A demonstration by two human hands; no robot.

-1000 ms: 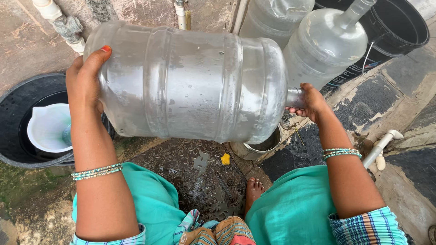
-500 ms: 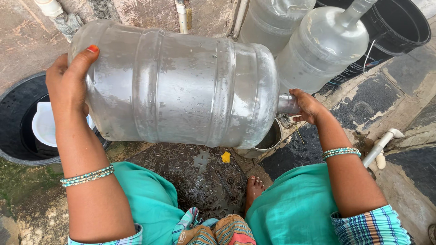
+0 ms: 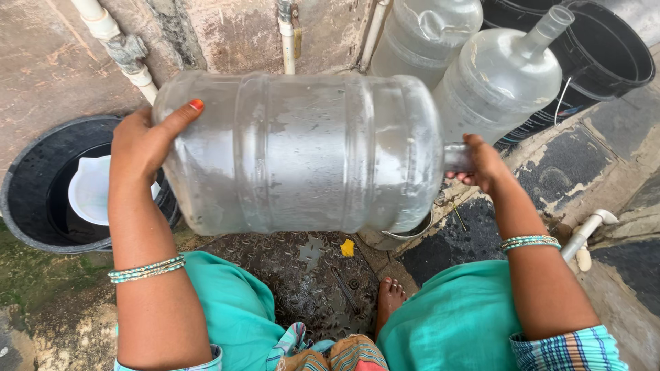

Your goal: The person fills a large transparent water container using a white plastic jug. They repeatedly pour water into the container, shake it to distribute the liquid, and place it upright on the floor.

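I hold a large clear plastic water jug (image 3: pixel 302 154) sideways in front of me, over wet ground. My left hand (image 3: pixel 141 141) grips its base end, thumb over the top edge. My right hand (image 3: pixel 481 161) is closed around its narrow neck on the right. A little water lies inside along the lower wall. Under the neck end a metal bowl (image 3: pixel 405 233) shows, mostly hidden by the jug.
Two more clear jugs (image 3: pixel 498 79) lean against the wall behind. A black tub (image 3: pixel 27 206) holding a white jug sits at left, another black tub (image 3: pixel 605 62) at top right. White pipes (image 3: pixel 285 34) run down the wall. My bare foot (image 3: pixel 390 299) rests on the wet slab.
The jug has swung slightly, with its base end lowering and shifting right. Both hands kept their grips.
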